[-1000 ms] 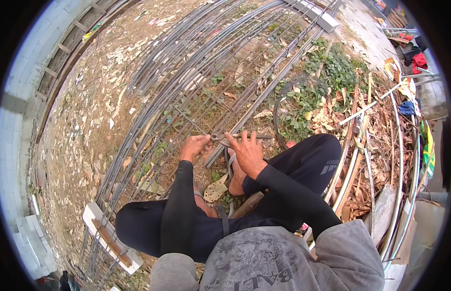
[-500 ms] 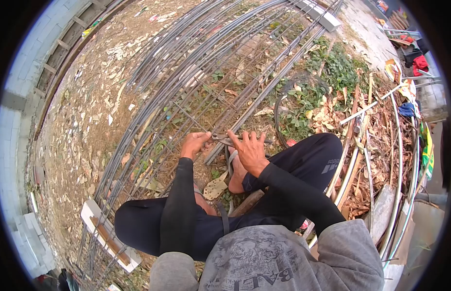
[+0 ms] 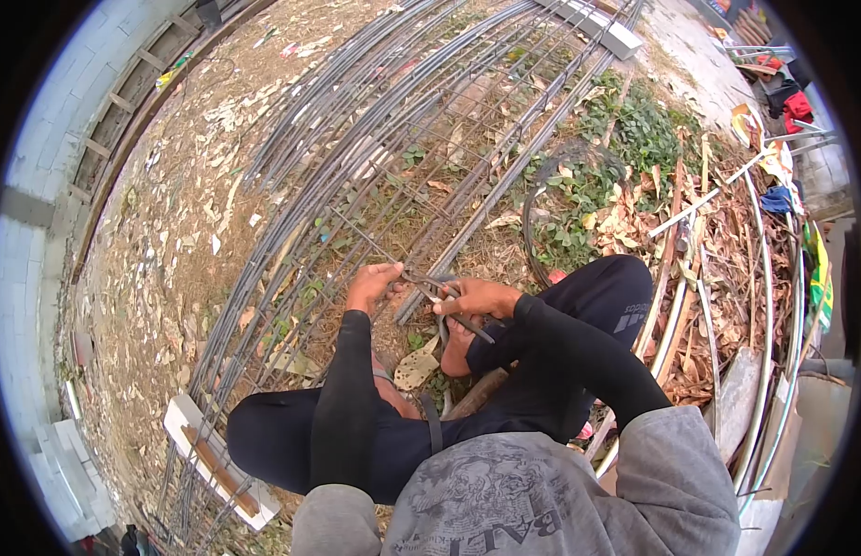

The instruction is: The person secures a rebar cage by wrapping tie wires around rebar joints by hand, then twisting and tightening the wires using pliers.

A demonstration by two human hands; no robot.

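Note:
My right hand [image 3: 481, 296] is closed around the handles of dark metal pincers [image 3: 425, 279], whose lower handle slants out below the fingers. The jaws point left, towards my left hand [image 3: 373, 285]. That hand is closed, fingertips pinched beside the jaws at the end of a thin steel rod [image 3: 361, 230]; what lies between the fingers is hidden. Both hands are over the near side of a frame of long steel reinforcing bars [image 3: 468, 218] with thin crossing rods. My bare foot [image 3: 458, 347] rests just below the pincers.
White blocks [image 3: 213, 463] [image 3: 616, 39] lie beneath the bars at both ends. A coil of dark wire [image 3: 532, 222] lies on green plants to the right. Pipes and wood strips [image 3: 762, 278] cover dry leaves at far right. A block wall [image 3: 41, 185] runs along the left.
My right hand has gone from spread fingers to a closed grip on the pincers, and their handles have swung down towards me. My left hand stays pinched in nearly the same place.

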